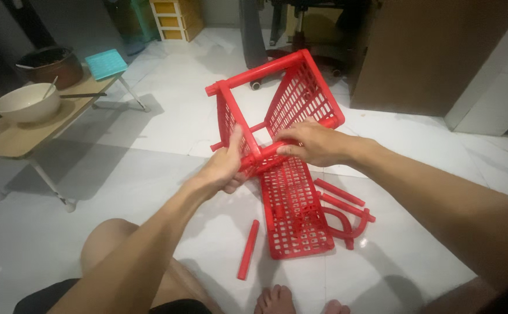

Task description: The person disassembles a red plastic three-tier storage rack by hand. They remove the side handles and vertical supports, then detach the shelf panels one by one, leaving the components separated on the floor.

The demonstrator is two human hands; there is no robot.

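Note:
A red plastic rack [297, 96] of lattice shelves and tubes stands tilted on the white floor in front of me. My left hand [226, 166] grips a red corner tube of the rack at its near left. My right hand [312, 142] is closed over the near crossbar tube beside it. Below the hands a loose red lattice shelf [292, 209] lies flat on the floor. A single red tube [248, 249] lies left of that shelf, and more red tubes and a curved red piece [344, 218] lie to its right.
A low wooden folding table [15, 136] at left carries a white bowl with a spoon [27, 103] and a dark pot [49, 65]. A teal stool [107, 63] stands behind it. An office chair base [300, 46] and brown cabinet [434, 52] are beyond. My knee and toes show at the bottom.

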